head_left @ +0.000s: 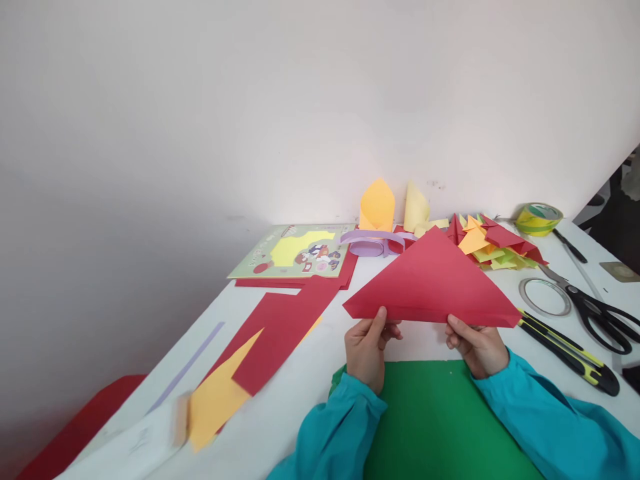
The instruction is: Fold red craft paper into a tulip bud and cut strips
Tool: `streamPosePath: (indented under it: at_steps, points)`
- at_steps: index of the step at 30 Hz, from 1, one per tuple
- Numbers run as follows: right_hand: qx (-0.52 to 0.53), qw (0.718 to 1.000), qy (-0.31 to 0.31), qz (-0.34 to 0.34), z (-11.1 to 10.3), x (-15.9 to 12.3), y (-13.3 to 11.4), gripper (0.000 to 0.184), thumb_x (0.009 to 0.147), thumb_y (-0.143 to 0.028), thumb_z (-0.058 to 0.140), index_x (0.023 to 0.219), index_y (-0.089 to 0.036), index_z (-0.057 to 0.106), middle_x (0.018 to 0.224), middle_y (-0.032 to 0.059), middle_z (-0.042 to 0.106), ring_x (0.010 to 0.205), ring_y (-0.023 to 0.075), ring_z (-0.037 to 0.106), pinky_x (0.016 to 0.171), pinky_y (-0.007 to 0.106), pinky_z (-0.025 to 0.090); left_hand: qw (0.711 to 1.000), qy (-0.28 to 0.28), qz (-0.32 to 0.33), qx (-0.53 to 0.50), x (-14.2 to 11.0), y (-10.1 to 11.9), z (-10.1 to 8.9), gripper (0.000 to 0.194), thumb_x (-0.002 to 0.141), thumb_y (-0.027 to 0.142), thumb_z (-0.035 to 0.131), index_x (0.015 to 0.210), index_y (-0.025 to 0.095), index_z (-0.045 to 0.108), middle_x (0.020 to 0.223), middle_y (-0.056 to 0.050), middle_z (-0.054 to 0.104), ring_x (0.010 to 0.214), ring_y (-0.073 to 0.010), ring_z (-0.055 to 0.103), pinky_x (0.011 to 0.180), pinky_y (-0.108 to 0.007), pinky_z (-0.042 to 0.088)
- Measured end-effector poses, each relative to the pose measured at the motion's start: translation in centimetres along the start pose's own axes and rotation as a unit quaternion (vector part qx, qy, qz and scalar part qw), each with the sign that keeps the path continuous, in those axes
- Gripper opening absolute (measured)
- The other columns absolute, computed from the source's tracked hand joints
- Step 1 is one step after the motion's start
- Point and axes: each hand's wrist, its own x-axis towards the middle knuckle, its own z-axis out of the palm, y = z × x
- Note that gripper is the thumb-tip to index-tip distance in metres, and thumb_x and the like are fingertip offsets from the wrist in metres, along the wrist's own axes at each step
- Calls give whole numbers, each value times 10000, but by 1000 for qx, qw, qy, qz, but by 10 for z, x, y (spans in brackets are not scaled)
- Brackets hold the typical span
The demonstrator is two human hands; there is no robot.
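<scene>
A red sheet of paper (433, 280), folded into a wide triangle with a narrow fold along its lower edge, is held up above the table with its point away from me. My left hand (367, 347) pinches the lower edge left of the middle, thumb in front and fingers behind. Farther right on that edge, my right hand (479, 343) grips it the same way. Below both hands lies a green sheet (440, 420) at the table's near side. Part of each hand's fingers is hidden behind the paper.
Left are red strips (280, 340), an orange piece (217, 393) and a printed paper pad (295, 257). Folded paper pieces (493, 243) lie at the back. On the right are a utility knife (570, 353), scissors (595, 310), a thin tape roll (545, 297) and yellow-green tape (539, 220).
</scene>
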Motion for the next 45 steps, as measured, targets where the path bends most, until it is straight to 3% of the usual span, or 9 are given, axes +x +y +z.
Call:
streamPosePath:
  at_steps: [5,8,10,14,17,25,37,45]
  points:
    - [9,1000,6,12,-6,6,3,256,532,-317,828,574,-119,672,508,26,614,408,92,509,408,229,479,998,55,19,-29,5,6,-3,304,592,378,757,530,125,601,484,-5,579,461,-109,539,472,-242,466]
    - [10,1000,9,14,-6,6,3,256,530,-320,829,584,-124,673,505,22,614,408,91,510,413,230,479,998,52,28,-23,5,3,-4,330,642,434,709,563,129,609,500,-9,586,458,-113,537,463,-249,460]
    - [3,1000,4,8,-4,4,3,256,539,-330,823,574,-128,669,502,21,612,408,89,508,413,227,468,999,21,38,20,2,-2,-4,336,658,434,697,540,131,613,496,-18,593,468,-124,543,484,-265,468]
    - [-34,999,-22,-25,2,-4,1,263,587,-346,794,530,-135,649,490,14,600,408,84,506,429,220,442,982,-97,53,154,-9,-8,0,212,614,299,751,523,136,649,479,-23,609,476,-137,551,522,-273,473]
    - [-64,997,-30,-37,4,-7,1,283,608,-367,778,513,-141,637,470,9,586,403,90,506,433,226,429,978,-138,37,153,-13,-9,3,169,643,291,728,581,142,680,506,-20,622,455,-130,542,493,-267,463]
    - [-85,995,-39,-43,-5,2,6,283,578,-377,791,533,-143,640,491,20,604,390,99,500,413,239,438,997,-39,15,63,-4,-9,2,208,603,312,756,554,122,688,508,-39,629,460,-115,524,474,-255,453]
    - [-32,999,1,-42,0,0,4,263,561,-338,805,545,-134,642,484,15,593,404,97,500,403,229,461,997,56,50,26,10,4,-7,231,578,326,765,554,126,652,505,-4,594,483,-94,527,492,-230,464]
    - [-6,1000,13,-26,-2,3,4,242,544,-304,821,569,-135,650,486,9,597,400,91,502,398,223,468,993,109,37,-22,17,7,-10,251,544,330,787,612,125,660,515,12,590,474,-78,524,492,-214,467]
